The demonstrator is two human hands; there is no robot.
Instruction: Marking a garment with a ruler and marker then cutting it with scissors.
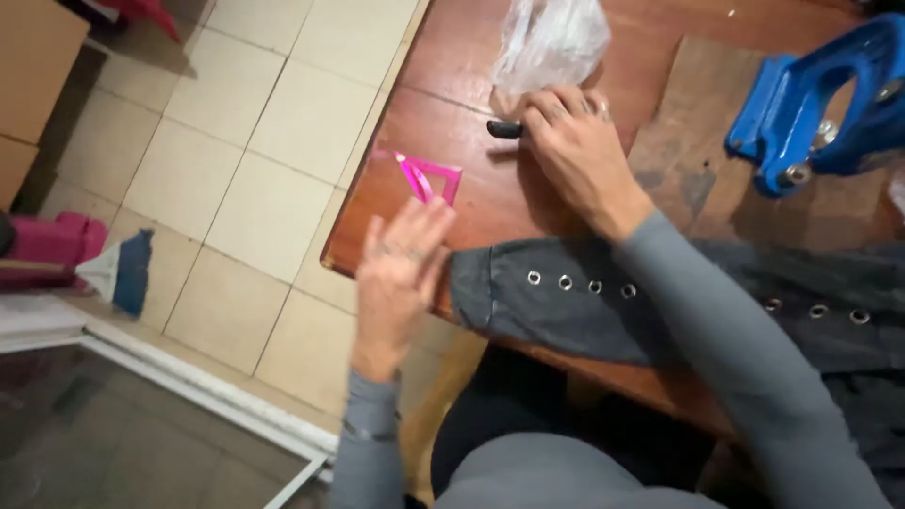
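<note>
- Left hand (401,273) open, fingers spread and raised, palm toward the desk (471,170); holds nothing. It hangs at the desk's near-left corner, partly over the edge above the tiled floor (255,188).
- Pink triangle ruler (432,176) lies flat on the desk just beyond the left hand's fingertips, up and slightly right of them. Cannot tell if the fingertips touch its lower edge; they look just beside it or barely overlapping.
- Ruler's long edge runs diagonally, from its point at upper left down to lower right; the open middle shows the wood.
- Left hand is clearly the nearer one to the ruler; right hand sits well past it, further up the desk.
- Right hand (575,141) curled, knuckles up, fingers closed on a small dark object (504,129) whose end pokes out to the left, long axis roughly left-right.
- Clear plastic bag (551,38) touches the right hand's far side.
- Dark grey fabric with metal eyelets (566,292) lies across the desk's near edge, between the two forearms, just right of the left hand.
- Blue metal press tool (815,104) at far right on a board, well apart from both hands.
</note>
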